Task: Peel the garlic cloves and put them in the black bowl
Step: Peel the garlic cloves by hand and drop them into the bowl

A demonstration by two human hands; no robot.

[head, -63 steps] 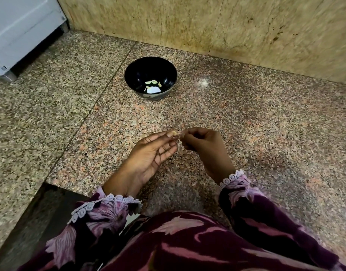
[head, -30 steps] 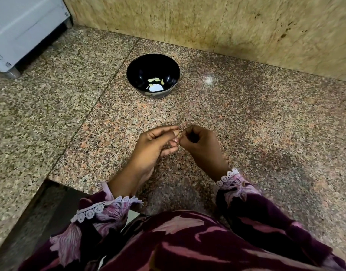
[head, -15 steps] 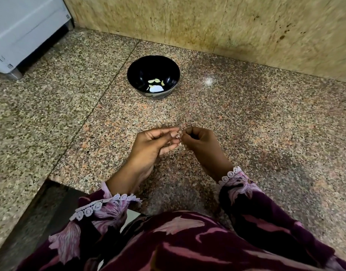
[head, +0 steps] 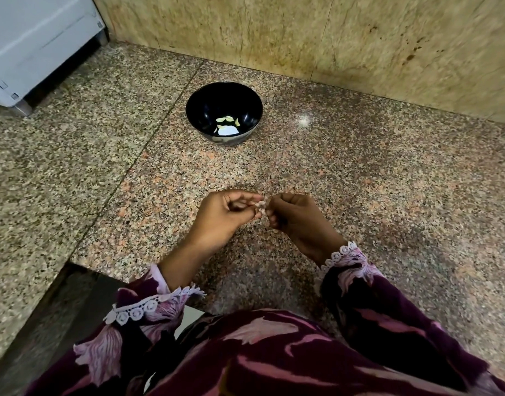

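Pinching garlic clove between both grips.

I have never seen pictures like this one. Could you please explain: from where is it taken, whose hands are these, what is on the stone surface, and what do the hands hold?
The picture comes from a camera worn on a person's head, looking forward and down, so you see their own arms and patterned sleeves. The left hand and the right hand meet at the fingertips and together pinch one small garlic clove, seemingly to peel it. Further away, on the granite counter, stands a black bowl with a few pale peeled cloves inside. A white appliance stands at the far left.
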